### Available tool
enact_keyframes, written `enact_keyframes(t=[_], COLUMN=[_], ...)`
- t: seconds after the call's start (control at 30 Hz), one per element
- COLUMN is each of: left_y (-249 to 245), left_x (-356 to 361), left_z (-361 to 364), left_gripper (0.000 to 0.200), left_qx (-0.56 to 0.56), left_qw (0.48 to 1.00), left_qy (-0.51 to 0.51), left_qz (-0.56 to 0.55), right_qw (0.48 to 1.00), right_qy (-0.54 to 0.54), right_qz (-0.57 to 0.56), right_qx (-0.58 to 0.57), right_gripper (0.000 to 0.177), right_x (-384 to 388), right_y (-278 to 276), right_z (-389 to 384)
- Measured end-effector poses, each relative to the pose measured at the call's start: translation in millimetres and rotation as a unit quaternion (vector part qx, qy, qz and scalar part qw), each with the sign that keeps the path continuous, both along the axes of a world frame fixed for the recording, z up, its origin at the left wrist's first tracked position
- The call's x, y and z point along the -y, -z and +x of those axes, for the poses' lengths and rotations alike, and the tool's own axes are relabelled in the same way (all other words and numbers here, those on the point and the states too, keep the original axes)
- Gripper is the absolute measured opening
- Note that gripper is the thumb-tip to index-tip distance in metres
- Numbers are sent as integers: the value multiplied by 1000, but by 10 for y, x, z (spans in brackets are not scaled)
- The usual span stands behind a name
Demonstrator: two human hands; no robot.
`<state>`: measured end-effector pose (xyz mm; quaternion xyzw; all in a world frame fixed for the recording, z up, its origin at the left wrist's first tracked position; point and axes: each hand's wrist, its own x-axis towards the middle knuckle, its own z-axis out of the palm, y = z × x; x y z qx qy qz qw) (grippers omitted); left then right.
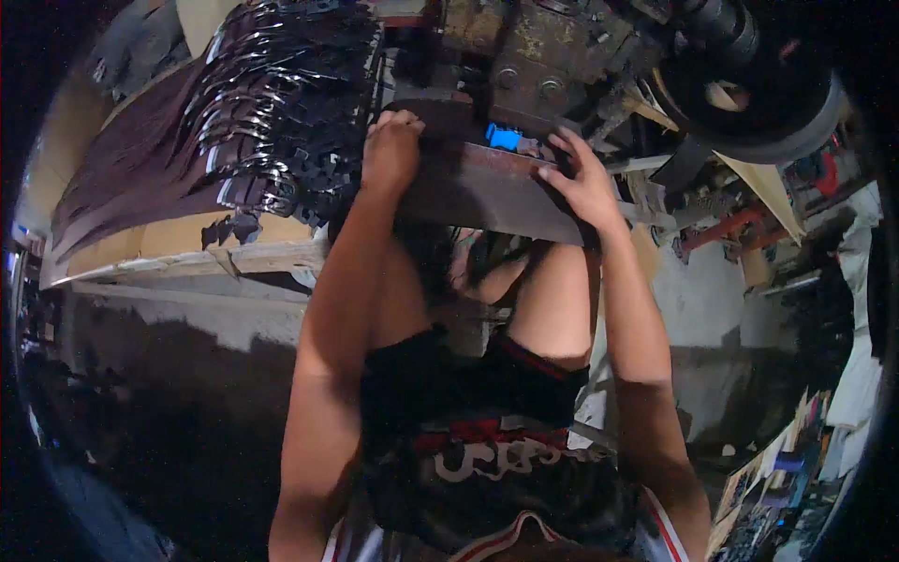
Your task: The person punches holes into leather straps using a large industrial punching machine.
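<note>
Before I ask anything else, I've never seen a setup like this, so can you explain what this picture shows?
Sure. There is no robot here, only a person's two bare hands. The single picture comes from a camera worn on their head, looking forward and down, so their lap and forearms show below.

The left hand is curled at one end of a dark, flat sheet; the right hand is at the other end, thumb and fingers apart. How firmly either grips is unclear.

Just beyond the sheet is a worn machine with a bright blue patch, and a large dark wheel at upper right. To the left, a wooden surface bears many dark pieces with shiny edges.
</note>
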<state>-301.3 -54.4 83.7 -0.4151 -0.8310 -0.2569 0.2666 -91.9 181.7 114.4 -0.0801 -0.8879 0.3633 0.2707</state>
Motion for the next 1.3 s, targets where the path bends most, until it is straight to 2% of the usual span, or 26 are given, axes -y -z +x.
enact_keyframes(t=[0.13,0.17,0.27,0.37,0.47,0.6,0.83,1.03,1.17,1.3], left_y=[-41,-56,32,-82,-309,-260,-269,-236,-254,-249], left_x=[-14,-6,14,51,74,48,25,21,6,12], left_z=[30,47,-66,38,271,259,282,243,250,250], left_gripper=[22,22,19,23,23,23,26,17,17,15], left_qx=[-31,-49,-43,22,-24,-25,10,-57,-55,-44], left_qw=[998,997,998,991,998,1000,999,998,998,999], left_qy=[-24,-26,42,98,48,13,-44,11,40,14], left_qz=[-49,-62,-9,92,39,2,-31,-14,7,23], right_qw=[991,995,993,986,980,970,968,965,967,963], right_qy=[43,42,39,21,63,115,121,133,173,220], right_qz=[120,90,111,160,175,194,186,189,161,143], right_qx=[42,31,17,-38,-68,-87,-121,-124,-97,-69], right_gripper=[76,73,55,37,31,30,26,25,25,28], right_x=[71,95,91,41,136,168,133,179,128,114], right_y=[68,51,74,184,213,263,322,272,302,289], right_z=[-149,-150,-130,-174,-172,-145,-156,-124,-165,-162])
